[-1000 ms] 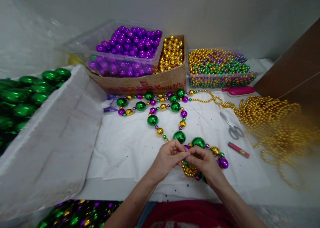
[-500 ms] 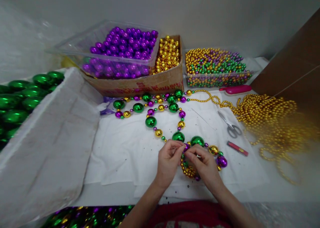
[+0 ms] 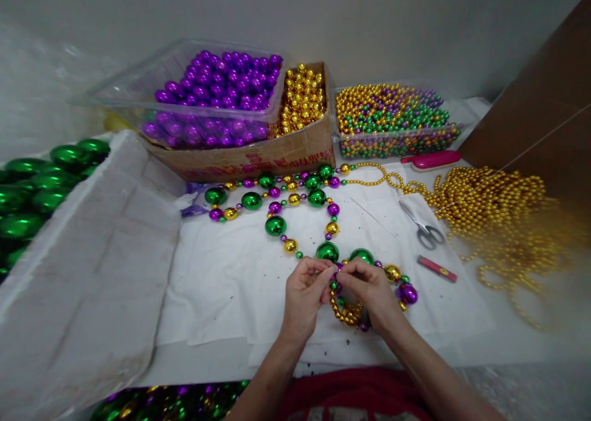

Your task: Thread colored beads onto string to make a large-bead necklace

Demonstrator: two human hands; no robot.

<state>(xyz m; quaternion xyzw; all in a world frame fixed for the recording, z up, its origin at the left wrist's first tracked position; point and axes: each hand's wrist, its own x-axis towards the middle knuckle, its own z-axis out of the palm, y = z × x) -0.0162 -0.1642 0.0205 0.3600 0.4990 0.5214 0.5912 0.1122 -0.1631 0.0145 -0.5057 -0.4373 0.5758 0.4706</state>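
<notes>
My left hand (image 3: 305, 292) and my right hand (image 3: 372, 288) meet with fingertips pinched together over a bead necklace (image 3: 276, 226) of green, purple and gold beads. A purple bead partly shows between the fingers; whatever fine string they pinch is too small to make out. Below the fingers hangs a loop of small gold beads (image 3: 339, 312). Large green beads (image 3: 361, 256) lie just beyond the hands, and a purple bead (image 3: 407, 293) sits to the right. The necklace's near part is partly hidden by my right hand.
Behind are a clear tub of purple beads (image 3: 217, 79), gold beads (image 3: 302, 98) in a cardboard box, and a tub of mixed small beads (image 3: 392, 119). At right lie scissors (image 3: 429, 235), a red lighter (image 3: 436, 268) and gold bead strands (image 3: 489, 196). A box of green beads (image 3: 69, 155) stands left.
Both hands have shifted slightly left and closer together, still pinched at the same part of the necklace. The whole view has shifted a little too.
</notes>
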